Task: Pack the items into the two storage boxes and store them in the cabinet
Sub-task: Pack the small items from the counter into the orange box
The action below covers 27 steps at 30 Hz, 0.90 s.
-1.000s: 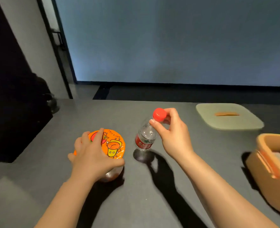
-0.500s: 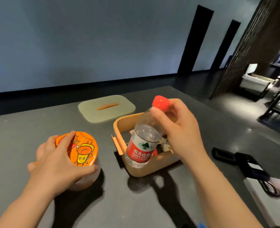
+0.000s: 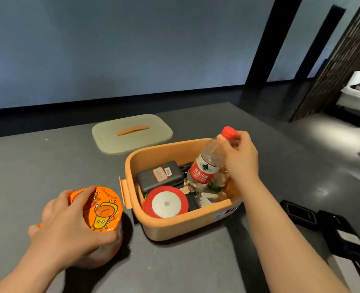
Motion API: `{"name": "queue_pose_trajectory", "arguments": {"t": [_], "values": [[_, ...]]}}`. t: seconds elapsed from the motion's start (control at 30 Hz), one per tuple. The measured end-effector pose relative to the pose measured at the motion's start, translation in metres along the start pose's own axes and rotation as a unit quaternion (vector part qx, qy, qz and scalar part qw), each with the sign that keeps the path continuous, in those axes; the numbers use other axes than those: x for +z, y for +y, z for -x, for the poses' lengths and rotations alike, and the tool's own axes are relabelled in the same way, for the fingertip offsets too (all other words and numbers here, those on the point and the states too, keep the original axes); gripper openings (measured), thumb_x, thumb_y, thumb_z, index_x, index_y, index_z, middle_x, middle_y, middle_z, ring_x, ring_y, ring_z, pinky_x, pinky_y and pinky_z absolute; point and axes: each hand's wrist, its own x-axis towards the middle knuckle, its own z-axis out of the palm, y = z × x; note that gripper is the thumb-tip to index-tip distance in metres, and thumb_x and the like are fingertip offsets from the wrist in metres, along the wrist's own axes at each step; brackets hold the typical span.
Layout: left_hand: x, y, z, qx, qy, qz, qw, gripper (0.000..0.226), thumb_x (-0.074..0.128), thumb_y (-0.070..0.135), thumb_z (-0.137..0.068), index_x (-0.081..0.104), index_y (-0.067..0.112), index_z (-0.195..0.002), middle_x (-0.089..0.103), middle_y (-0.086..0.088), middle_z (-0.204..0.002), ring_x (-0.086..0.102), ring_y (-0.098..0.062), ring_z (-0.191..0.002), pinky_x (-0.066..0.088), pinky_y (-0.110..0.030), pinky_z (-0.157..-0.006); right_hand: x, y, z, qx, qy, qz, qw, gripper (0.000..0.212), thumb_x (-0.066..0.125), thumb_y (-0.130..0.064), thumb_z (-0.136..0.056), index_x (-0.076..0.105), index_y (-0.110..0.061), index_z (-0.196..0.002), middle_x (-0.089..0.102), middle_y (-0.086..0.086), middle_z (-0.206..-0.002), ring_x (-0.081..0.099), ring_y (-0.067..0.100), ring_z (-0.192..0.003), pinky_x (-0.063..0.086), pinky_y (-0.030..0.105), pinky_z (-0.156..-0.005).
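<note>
An open orange storage box (image 3: 175,226) stands on the grey table. My right hand (image 3: 240,158) grips a clear water bottle (image 3: 206,166) with a red cap and red label by its neck, tilted, its base down inside the box. Inside the box lie a dark power bank (image 3: 151,178), a red ribbon spool (image 3: 165,205) and several small packets. My left hand (image 3: 67,227) grips from above a clear cup with an orange cartoon lid (image 3: 104,210), left of the box.
The box's grey-green lid (image 3: 132,134) with an orange handle lies flat behind the box. A black device (image 3: 299,212) and dark straps (image 3: 344,240) lie at the table's right edge. A dark wall and pillars stand beyond the table.
My right hand carried the bottle rightward and lowered its base into the orange box. The left hand kept its hold on the cup. My view swung right.
</note>
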Motion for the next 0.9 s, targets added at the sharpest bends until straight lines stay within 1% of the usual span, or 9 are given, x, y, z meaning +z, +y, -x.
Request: {"name": "queue_pose_trajectory", "arguments": {"t": [0.13,0.27,0.4,0.5,0.53,0.67,0.73,0.8,0.9], "values": [[0.000,0.005,0.000,-0.009,-0.007,-0.007,1.000,0.117,0.052,0.078,-0.025,0.029,0.048,-0.135,0.037,0.004,-0.134,0.030,-0.024,-0.128,0.040,-0.046,-0.089,0.017,0.012,-0.026,0.065,-0.053,0.104,0.991,0.046,0.047,-0.046,-0.095,0.048,-0.015,-0.129,0.060,0.006,-0.120,0.057,0.027,-0.108,0.041,0.034,-0.078],[-0.001,0.006,-0.001,-0.013,-0.016,0.000,1.000,0.119,0.053,0.080,-0.024,0.028,0.048,-0.136,0.036,0.003,-0.137,0.029,-0.025,-0.129,0.039,-0.048,-0.092,0.036,0.012,-0.047,0.116,-0.101,0.137,0.979,0.056,0.056,-0.042,-0.092,0.036,-0.014,-0.136,0.056,0.011,-0.127,0.056,0.030,-0.111,0.042,0.035,-0.074],[-0.001,0.006,-0.002,-0.017,-0.015,-0.004,1.000,0.120,0.053,0.080,-0.023,0.027,0.049,-0.136,0.035,0.003,-0.140,0.028,-0.025,-0.130,0.038,-0.051,-0.093,0.051,0.022,-0.045,0.131,-0.080,0.110,0.982,0.063,0.065,-0.039,-0.087,0.030,-0.016,-0.134,0.056,0.010,-0.125,0.060,0.028,-0.105,0.045,0.033,-0.068],[0.000,0.005,-0.003,-0.016,-0.024,0.003,1.000,0.121,0.055,0.078,-0.023,0.026,0.049,-0.136,0.035,0.003,-0.138,0.029,-0.026,-0.129,0.038,-0.051,-0.091,0.046,0.022,-0.046,0.108,-0.057,0.161,0.979,0.059,0.063,-0.038,-0.088,0.030,-0.017,-0.132,0.058,0.009,-0.120,0.057,0.023,-0.089,0.039,0.027,-0.054],[0.001,0.004,-0.004,-0.017,-0.022,0.006,1.000,0.120,0.056,0.077,-0.023,0.027,0.049,-0.136,0.036,0.003,-0.138,0.029,-0.025,-0.129,0.038,-0.051,-0.091,0.044,0.022,-0.048,0.096,-0.049,0.180,0.978,0.056,0.062,-0.037,-0.090,0.031,-0.018,-0.132,0.058,0.009,-0.119,0.057,0.023,-0.088,0.039,0.027,-0.053],[0.002,0.001,-0.005,-0.013,-0.024,0.012,1.000,0.119,0.059,0.076,-0.025,0.024,0.051,-0.136,0.033,0.005,-0.139,0.027,-0.024,-0.131,0.037,-0.051,-0.092,0.022,0.015,-0.053,0.066,-0.004,0.192,0.979,0.042,0.056,-0.042,-0.092,0.048,-0.016,-0.124,0.060,0.011,-0.117,0.058,0.031,-0.104,0.041,0.035,-0.071],[0.002,0.002,-0.005,-0.011,-0.032,0.008,0.999,0.119,0.063,0.075,-0.028,0.021,0.051,-0.136,0.032,0.005,-0.141,0.026,-0.024,-0.132,0.036,-0.052,-0.093,0.013,0.012,-0.056,0.060,-0.016,0.200,0.978,0.040,0.054,-0.042,-0.092,0.055,-0.015,-0.123,0.062,0.011,-0.115,0.059,0.031,-0.105,0.044,0.038,-0.078],[0.000,0.002,-0.007,-0.013,-0.031,0.014,0.999,0.118,0.067,0.073,-0.030,0.022,0.050,-0.137,0.032,0.004,-0.141,0.027,-0.025,-0.132,0.036,-0.052,-0.093,0.014,0.011,-0.053,0.089,-0.062,0.204,0.973,0.035,0.050,-0.037,-0.094,0.060,-0.013,-0.117,0.066,0.011,-0.108,0.063,0.031,-0.098,0.051,0.040,-0.082],[-0.001,0.002,-0.006,-0.013,-0.028,0.023,0.999,0.120,0.065,0.075,-0.028,0.023,0.049,-0.138,0.034,0.004,-0.138,0.027,-0.025,-0.130,0.037,-0.051,-0.092,0.032,0.018,-0.040,0.134,-0.098,0.234,0.958,0.035,0.044,-0.036,-0.097,0.062,-0.008,-0.109,0.068,0.011,-0.096,0.062,0.026,-0.078,0.048,0.035,-0.070]]}}
